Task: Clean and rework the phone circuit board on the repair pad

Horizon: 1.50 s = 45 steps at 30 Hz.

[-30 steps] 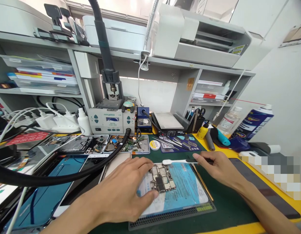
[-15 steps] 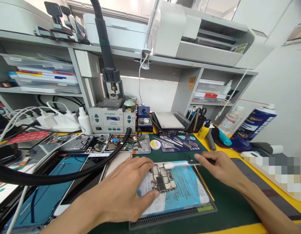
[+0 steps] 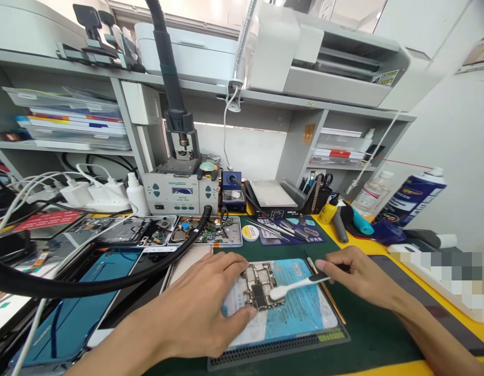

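Note:
A phone circuit board lies flat on a blue and white pad. My left hand holds it steady from the left, forefinger at its upper corner and thumb at its lower edge. Between the closed fingers of my right hand is the dark handle of a toothbrush. Its white head rests on the lower right part of the board, with the bristles hidden underneath. Beside the pad, a thin gold-coloured tool lies on the green mat, near my right hand.
A thick black hose arches across the left side, over phone parts. Behind the mat stand a hot-air station and a small hotplate. Tweezers lie at the back. A dark flat panel lies at the right.
The toothbrush head has moved down the board, from its upper edge to its lower right part. My right hand has shifted slightly right and down. My left hand stays put.

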Tool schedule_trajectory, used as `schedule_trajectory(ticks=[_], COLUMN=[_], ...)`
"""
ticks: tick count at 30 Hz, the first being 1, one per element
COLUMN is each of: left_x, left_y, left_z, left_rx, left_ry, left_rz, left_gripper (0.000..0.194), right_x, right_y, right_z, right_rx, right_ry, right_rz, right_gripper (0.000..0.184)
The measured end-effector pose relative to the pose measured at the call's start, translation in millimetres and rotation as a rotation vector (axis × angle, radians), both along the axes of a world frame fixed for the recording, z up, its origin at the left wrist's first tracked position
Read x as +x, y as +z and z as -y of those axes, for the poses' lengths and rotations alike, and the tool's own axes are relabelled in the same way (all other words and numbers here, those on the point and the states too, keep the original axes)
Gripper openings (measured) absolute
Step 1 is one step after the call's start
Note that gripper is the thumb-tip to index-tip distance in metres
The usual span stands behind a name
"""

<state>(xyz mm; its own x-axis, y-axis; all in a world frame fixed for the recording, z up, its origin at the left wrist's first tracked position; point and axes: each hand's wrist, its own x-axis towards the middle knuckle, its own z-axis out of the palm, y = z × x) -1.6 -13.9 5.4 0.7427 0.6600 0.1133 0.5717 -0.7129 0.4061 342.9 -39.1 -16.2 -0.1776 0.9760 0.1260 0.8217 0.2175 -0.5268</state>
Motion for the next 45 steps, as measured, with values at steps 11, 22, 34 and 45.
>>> schedule_trajectory(ticks=[11, 22, 34, 45], left_x=[3.4, 4.7, 4.0, 3.1], left_y=[-6.6, -6.3, -1.2, -6.5], left_z=[-0.6, -1.3, -3.0, -1.9], left_rx=[-0.036, 0.011, -0.011, 0.018], left_ry=[0.028, 0.031, 0.025, 0.015], left_rz=[-0.026, 0.015, -0.021, 0.000], left_gripper=[0.064, 0.059, 0.063, 0.062], right_x=[-3.6, -3.8, -3.0, -0.6], right_y=[-4.6, -2.9, -1.7, -2.5], right_z=[-2.8, -0.3, 0.2, 0.1], right_rx=[0.019, 0.003, -0.026, -0.070], right_ry=[-0.067, -0.068, -0.023, -0.012], right_rz=[0.001, -0.002, 0.019, 0.020], right_gripper=[0.056, 0.056, 0.060, 0.059])
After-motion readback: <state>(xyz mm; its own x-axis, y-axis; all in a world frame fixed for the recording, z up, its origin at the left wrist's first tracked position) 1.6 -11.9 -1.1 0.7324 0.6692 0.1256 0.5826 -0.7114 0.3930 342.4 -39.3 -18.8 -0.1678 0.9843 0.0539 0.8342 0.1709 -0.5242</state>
